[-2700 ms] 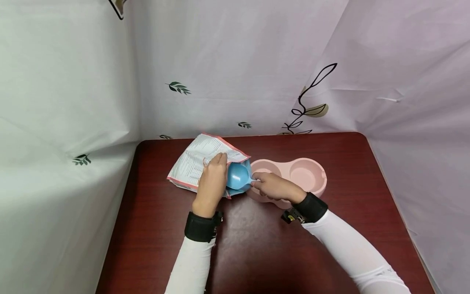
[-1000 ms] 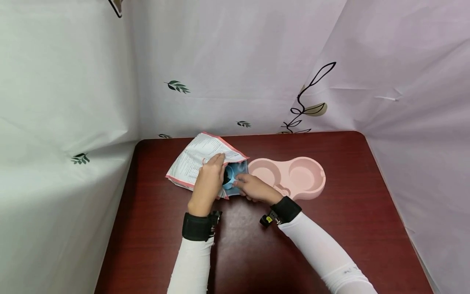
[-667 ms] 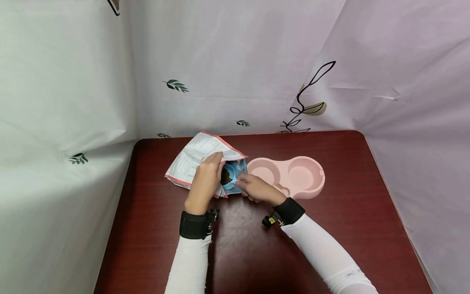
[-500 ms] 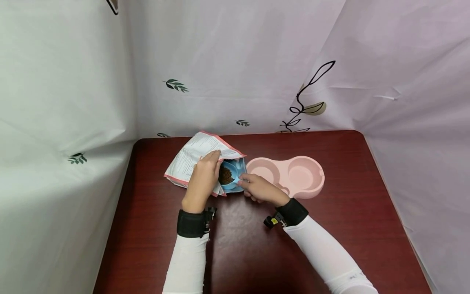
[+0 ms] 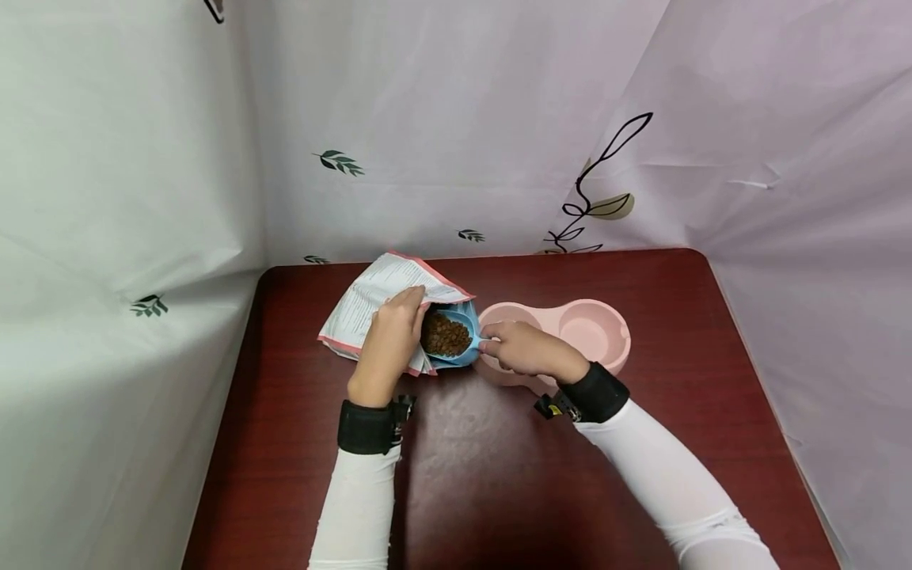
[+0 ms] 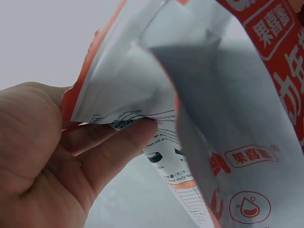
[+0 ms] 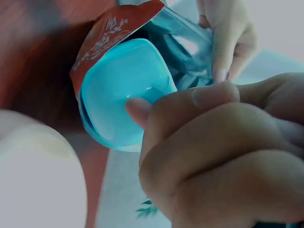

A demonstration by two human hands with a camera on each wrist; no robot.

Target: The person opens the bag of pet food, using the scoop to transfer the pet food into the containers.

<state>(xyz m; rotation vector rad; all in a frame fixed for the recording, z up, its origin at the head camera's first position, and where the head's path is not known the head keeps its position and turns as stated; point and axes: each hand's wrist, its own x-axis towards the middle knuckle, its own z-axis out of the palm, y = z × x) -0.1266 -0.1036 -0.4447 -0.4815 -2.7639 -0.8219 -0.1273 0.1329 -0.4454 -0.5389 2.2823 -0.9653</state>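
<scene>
In the head view my left hand [image 5: 389, 336] holds the upper edge of the mouth of a white, red-edged pet food bag [image 5: 374, 294] lying on its side. The left wrist view has that hand [image 6: 45, 156] pinching the printed film between thumb and fingers. My right hand [image 5: 530, 350] grips the short handle of a blue scoop [image 5: 467, 318] at the bag's mouth. Brown kibble [image 5: 446, 336] fills the scoop. From the right wrist, the scoop's underside [image 7: 121, 90] shows within the bag opening, behind curled fingers [image 7: 223, 142]. The left hand covers part of the scoop's far side.
A pink double bowl [image 5: 554, 318] stands right of the bag, partly beneath my right hand; its right hollow holds nothing visible. The dark red table [image 5: 470, 475] ends at the back against a pale leaf-print cloth [image 5: 442, 119].
The scoop went into the bag bare and now shows full of kibble, drawn back rightward to the opening. My right hand moved left, then right again. My left hand keeps holding the bag.
</scene>
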